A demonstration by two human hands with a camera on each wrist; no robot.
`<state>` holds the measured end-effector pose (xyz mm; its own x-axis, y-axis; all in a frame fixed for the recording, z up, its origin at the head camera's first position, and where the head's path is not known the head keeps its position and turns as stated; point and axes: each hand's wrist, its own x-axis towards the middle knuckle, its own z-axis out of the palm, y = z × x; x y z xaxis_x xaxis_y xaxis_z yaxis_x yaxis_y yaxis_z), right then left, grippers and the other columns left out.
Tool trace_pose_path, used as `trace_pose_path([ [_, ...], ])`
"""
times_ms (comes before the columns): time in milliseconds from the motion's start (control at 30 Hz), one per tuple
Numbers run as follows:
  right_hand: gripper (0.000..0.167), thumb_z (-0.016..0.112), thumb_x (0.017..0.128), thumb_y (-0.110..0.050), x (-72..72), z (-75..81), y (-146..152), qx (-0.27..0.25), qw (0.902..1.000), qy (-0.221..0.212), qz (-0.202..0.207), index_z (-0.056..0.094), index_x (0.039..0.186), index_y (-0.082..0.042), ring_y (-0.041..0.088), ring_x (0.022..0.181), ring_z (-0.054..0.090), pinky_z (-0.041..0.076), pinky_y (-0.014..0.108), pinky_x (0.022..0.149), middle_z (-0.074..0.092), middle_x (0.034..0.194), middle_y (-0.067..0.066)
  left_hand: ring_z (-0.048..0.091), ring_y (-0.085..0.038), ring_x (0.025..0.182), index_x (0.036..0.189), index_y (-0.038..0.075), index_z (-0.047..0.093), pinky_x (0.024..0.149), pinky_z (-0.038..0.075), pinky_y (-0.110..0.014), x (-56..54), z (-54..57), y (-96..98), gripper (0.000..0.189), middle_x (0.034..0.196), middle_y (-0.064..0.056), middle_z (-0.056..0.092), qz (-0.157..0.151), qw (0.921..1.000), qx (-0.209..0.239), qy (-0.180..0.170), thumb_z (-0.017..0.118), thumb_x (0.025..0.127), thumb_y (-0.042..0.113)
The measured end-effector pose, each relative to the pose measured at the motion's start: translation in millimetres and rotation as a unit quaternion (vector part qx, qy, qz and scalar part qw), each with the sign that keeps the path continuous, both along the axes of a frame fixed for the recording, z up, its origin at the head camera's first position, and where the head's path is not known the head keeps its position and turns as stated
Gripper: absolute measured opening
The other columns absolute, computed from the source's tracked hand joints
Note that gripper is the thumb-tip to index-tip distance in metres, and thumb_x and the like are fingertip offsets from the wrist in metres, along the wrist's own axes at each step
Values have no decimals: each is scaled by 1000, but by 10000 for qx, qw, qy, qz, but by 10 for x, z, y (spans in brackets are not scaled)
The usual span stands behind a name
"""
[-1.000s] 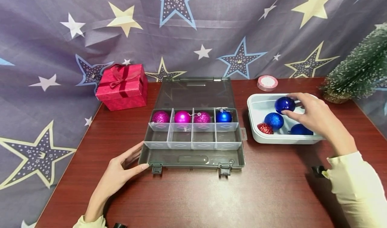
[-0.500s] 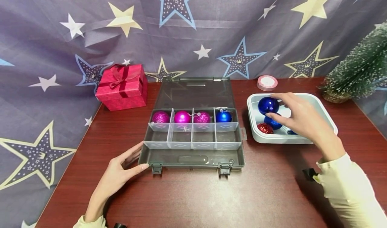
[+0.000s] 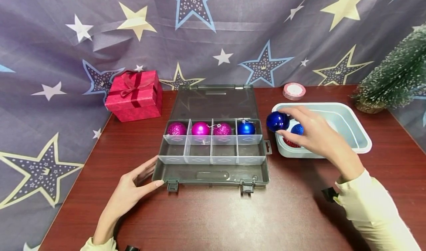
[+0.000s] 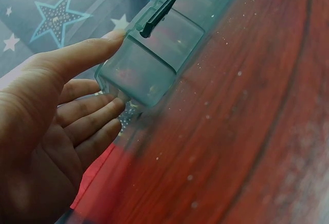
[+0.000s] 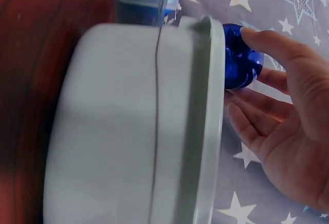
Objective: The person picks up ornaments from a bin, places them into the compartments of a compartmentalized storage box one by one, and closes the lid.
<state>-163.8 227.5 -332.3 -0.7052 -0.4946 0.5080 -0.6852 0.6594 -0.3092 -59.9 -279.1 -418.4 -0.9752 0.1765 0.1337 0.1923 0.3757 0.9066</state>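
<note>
My right hand pinches a shiny dark blue Christmas ball between thumb and fingers, over the left rim of a pale plastic tub. Inside the tub, a glittery blue ball and a red ball show partly behind the hand. My left hand touches the front left corner of an open, dark see-through divider case, thumb on its front edge and fingers extended along its side. The case's back row holds a glittery magenta ball, a smooth magenta ball, another glittery magenta ball and a blue ball.
A red gift box stands at the back left. Behind the tub lies a pink and white ribbon roll. At the right is a small frosted Christmas tree. Star-patterned cloth hangs behind the wooden table.
My right hand has carried the shiny blue ball leftward, from above the tub's middle to its left rim. My left hand and the case stay still.
</note>
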Motion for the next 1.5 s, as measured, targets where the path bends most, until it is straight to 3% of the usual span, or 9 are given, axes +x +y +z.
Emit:
trace_pose_path([
  [200,59,88,79,-12,-18,-35,-139,-81,9985,282,468,64,131,-4,36,102,66,55,56,85,66,116,15,62,-12,126,152,11,53,99,50,-19,-1,1,3,69,144,-11,61,-14,10000,23,1,82,90,4],
  [467,57,87,82,-17,-3,-54,-312,-59,9971,213,728,64,133,-7,27,97,66,57,50,81,66,112,10,63,-12,125,152,11,54,99,50,-19,-1,1,1,69,143,-11,61,5,10000,-11,-16,82,89,5],
  [733,54,85,86,-21,30,-72,-451,79,9971,-128,742,64,134,-8,23,92,64,56,47,80,65,113,7,62,-11,125,152,11,54,99,49,-19,-10,4,4,69,144,-10,61,10,10000,-18,-19,82,89,5],
  [1000,51,84,88,-25,42,-90,-520,171,9964,-312,775,64,132,-7,15,77,55,48,37,70,56,93,0,63,-11,125,152,11,53,99,49,-19,-18,7,10,69,144,-10,61,-13,10000,-9,-25,82,90,5],
  [1200,53,82,90,-28,67,-99,-537,286,9958,-496,717,63,134,-6,22,78,57,51,42,73,60,100,5,62,-13,126,152,10,53,100,49,-19,-14,10,13,69,145,-10,60,-45,10000,28,-9,82,90,4],
  [1500,50,85,86,-25,85,-86,-453,232,9976,-192,625,66,129,-7,23,87,61,56,47,77,63,105,4,62,-14,126,152,12,54,100,49,-19,3,14,8,69,144,-9,61,-11,10000,1,-24,82,90,5],
])
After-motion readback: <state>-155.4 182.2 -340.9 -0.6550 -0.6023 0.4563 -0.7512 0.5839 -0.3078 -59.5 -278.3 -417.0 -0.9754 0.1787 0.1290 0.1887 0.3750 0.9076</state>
